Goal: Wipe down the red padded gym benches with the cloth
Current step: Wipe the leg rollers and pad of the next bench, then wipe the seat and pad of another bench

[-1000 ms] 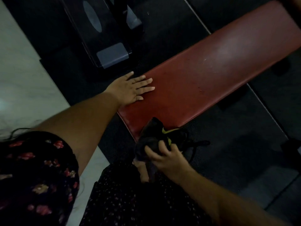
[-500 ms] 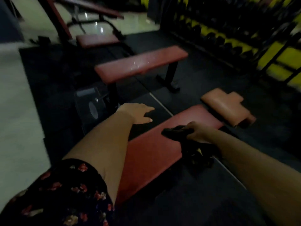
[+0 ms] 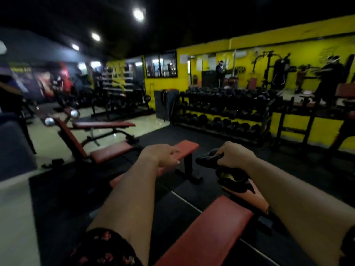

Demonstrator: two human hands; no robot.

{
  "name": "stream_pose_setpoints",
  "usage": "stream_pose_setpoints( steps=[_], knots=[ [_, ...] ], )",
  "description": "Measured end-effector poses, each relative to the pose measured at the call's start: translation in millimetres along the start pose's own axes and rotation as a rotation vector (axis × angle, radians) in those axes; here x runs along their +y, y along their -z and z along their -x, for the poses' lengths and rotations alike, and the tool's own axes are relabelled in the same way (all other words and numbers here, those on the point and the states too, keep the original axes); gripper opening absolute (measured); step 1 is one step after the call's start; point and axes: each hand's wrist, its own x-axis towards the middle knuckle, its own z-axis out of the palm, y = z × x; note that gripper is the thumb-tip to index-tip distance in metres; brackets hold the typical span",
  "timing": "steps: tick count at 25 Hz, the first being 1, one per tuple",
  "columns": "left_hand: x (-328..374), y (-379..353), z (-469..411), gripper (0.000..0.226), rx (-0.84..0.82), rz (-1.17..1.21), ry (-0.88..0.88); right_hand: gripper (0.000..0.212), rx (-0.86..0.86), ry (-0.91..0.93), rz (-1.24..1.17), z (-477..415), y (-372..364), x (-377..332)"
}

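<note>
Only one cloth [image 3: 207, 160], in right hand [image 3: 232, 156]

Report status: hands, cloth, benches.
Left hand open, empty. Right hand grips dark cloth, off the near red bench. Tan pad beside its far end; next red bench ahead.

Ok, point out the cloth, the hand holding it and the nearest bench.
cloth [image 3: 206, 159]: head view, bunched end beside the fist
right hand [image 3: 235, 155]: head view, back of hand
nearest red bench [image 3: 209, 231]: head view, middle of pad
</note>
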Motion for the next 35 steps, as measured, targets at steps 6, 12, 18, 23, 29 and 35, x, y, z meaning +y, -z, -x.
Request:
stream_pose_setpoints(
  steps=[6, 12, 18, 23, 29, 35],
  knots=[
    [-6.2, 78.4, 27.3, 0.06, 0.042, -0.111, 0.05, 0.028, 0.163, -0.024, -0.073, 19.7, 59.9, -25.5],
    [12.3, 109.1, 25.7, 0.058, 0.134, 0.021, -0.069, 0.024, 0.25, -0.09, -0.036, 32.7, 89.8, -41.4],
    [18.7, 102.9, 14.5, 0.058, 0.104, -0.01, -0.132, 0.023, 0.308, -0.154, -0.062, 50.8, 108.6, -39.5],
    [47.4, 99.1, -1.4, 0.06, 0.087, -0.043, -0.211, 0.019, 0.275, -0.268, 0.011, 62.0, 103.6, -10.1],
    [95.3, 114.0, -29.0, 0.061, 0.085, 0.037, -0.261, 0.019, 0.26, -0.351, 0.054, 77.8, 123.8, 37.5],
    [187.4, 118.3, -37.6, 0.058, 0.092, 0.031, -0.273, 0.015, 0.212, -0.404, 0.112, 118.4, 145.4, 111.3]
  ],
)
